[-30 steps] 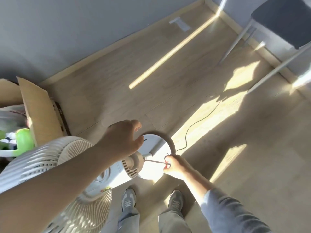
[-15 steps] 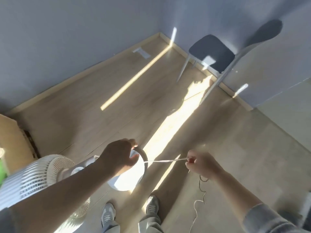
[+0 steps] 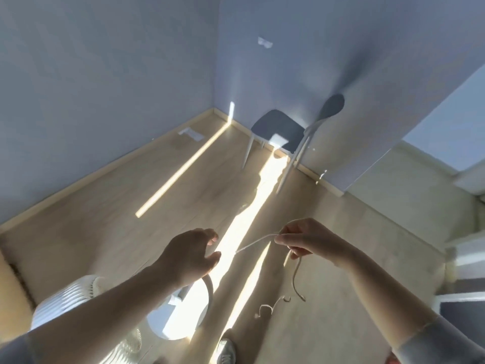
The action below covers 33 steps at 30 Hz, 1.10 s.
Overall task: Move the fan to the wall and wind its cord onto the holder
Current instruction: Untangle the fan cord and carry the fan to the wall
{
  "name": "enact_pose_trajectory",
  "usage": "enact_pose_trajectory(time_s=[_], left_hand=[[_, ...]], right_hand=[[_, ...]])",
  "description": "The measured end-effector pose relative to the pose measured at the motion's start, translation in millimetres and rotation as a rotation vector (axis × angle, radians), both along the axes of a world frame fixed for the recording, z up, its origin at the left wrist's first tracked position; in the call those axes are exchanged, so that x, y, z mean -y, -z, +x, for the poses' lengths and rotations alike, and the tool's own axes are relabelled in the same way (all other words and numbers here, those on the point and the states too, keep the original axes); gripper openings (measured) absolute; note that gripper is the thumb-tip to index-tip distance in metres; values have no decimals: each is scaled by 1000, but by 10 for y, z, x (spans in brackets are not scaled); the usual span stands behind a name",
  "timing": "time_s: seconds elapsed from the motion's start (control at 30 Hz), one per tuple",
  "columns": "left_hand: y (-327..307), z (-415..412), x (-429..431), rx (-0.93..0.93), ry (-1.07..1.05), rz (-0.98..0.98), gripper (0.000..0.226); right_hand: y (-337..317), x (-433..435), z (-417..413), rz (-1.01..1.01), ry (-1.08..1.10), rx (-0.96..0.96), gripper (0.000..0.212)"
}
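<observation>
The fan (image 3: 78, 303) stood on the floor (image 3: 105, 232) below the left forearm, its round base (image 3: 189, 311) in the sunlit strip, well apart from the wall (image 3: 78, 88). The right hand (image 3: 304, 241) pinched the thin white cord (image 3: 254, 243) between thumb and fingertips, the run toward the fan taut and the slack tail hanging limp and curling onto the floor; the left hand (image 3: 191, 254) hovered loosely cupped, fingers parted, apparently grasping nothing. Judged: cord light, soft and kink-prone, best held in a pinch under light tension, while the fan looked top-heavy and better gripped at the stem.
</observation>
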<state>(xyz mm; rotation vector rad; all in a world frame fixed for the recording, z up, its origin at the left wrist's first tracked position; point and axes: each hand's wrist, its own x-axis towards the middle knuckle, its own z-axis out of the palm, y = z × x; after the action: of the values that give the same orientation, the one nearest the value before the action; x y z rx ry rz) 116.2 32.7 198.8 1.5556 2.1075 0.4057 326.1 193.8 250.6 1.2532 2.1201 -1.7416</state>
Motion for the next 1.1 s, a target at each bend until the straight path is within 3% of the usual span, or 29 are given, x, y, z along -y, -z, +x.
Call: enact_pose_trajectory(time_s=[0.07, 0.2, 0.3, 0.43, 0.57, 0.73, 0.87, 0.97, 1.1], left_hand=[[-68, 13, 119, 23, -9, 21, 41], [-107, 29, 335, 74, -27, 38, 37], [-67, 39, 443, 195, -61, 27, 34], [28, 50, 520, 302, -101, 34, 51], [93, 24, 561, 309, -167, 67, 70], [20, -47, 484, 295, -198, 194, 78], [-112, -37, 332, 265, -227, 241, 81], [-161, -50, 256, 198, -301, 311, 65], [-136, -40, 217, 319, -113, 351, 26]], right_hand=[[-171, 88, -77, -141, 60, -4, 17], [-369, 150, -265, -439, 446, -89, 8], [-483, 193, -483, -551, 570, -161, 5], [-648, 319, -865, -617, 556, -237, 3], [-966, 468, -1191, -553, 439, -345, 12], [-1385, 513, -1338, -441, 215, -436, 18], [-1512, 486, -1342, -473, 208, -576, 32], [-1540, 477, -1330, -529, 241, -639, 36], [-1542, 417, -1302, -595, 311, -656, 33]])
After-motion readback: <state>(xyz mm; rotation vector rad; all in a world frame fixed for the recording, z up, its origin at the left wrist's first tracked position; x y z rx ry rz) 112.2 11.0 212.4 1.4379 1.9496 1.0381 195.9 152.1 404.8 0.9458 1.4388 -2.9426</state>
